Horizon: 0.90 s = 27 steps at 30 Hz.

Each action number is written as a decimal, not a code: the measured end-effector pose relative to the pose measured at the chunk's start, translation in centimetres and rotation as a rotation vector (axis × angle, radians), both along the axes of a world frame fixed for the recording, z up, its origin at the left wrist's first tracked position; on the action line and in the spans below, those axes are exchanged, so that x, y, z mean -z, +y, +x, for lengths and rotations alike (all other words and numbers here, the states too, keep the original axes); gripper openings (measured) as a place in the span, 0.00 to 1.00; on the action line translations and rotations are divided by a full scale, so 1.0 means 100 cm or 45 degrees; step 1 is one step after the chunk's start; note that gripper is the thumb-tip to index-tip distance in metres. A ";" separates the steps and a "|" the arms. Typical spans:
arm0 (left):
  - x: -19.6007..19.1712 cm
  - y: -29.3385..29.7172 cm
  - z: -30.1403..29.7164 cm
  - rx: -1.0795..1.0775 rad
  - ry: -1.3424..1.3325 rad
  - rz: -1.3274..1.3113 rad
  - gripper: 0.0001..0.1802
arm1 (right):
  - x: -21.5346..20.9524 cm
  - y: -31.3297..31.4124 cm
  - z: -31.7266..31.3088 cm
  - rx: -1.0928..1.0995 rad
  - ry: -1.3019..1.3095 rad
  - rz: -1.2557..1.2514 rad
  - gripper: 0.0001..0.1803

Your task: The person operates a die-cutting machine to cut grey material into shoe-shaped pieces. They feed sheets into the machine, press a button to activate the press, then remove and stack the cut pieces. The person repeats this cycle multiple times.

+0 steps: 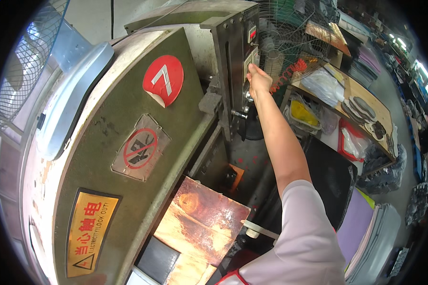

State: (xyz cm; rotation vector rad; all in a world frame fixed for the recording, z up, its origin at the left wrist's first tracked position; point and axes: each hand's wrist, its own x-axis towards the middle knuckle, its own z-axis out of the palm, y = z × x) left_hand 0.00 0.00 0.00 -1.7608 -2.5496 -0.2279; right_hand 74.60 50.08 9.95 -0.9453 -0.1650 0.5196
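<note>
The right hand point(258, 80) reaches up and away on a straight, bare forearm, fingers curled together against the control panel point(250, 52), a tall narrow metal box whose long axis runs upright on the far side of the machine; whether the fingertips press a button or pinch a knob cannot be told. The left hand is out of view. The panel is fixed to a grey steel column just right of the big curved machine housing point(128, 142), olive-green painted metal, scuffed and rusted, carrying a round red sticker point(163, 80), a prohibition sign and a yellow warning label point(88, 232). Below lies a worn, stained wooden board point(202, 223). Behind the hand stands a wire-caged fan point(290, 42); to the right, a wooden shelf point(366, 102) holds plastic bags and dark flat soles.
</note>
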 end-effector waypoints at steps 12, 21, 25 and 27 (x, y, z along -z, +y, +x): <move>-0.026 0.009 0.042 -0.011 -0.335 0.178 0.20 | 0.026 -0.094 -0.072 -0.306 -0.180 0.105 0.15; -0.032 0.006 0.048 0.167 -0.310 0.394 0.20 | 0.068 -0.232 -0.298 -0.869 -1.263 -0.221 0.15; -0.034 -0.008 0.046 0.185 -0.444 0.396 0.20 | 0.041 -0.236 -0.256 -0.432 -0.941 -0.367 0.18; -0.030 -0.006 0.041 0.265 -0.487 0.382 0.18 | 0.057 -0.236 -0.217 -0.194 -0.758 -0.340 0.20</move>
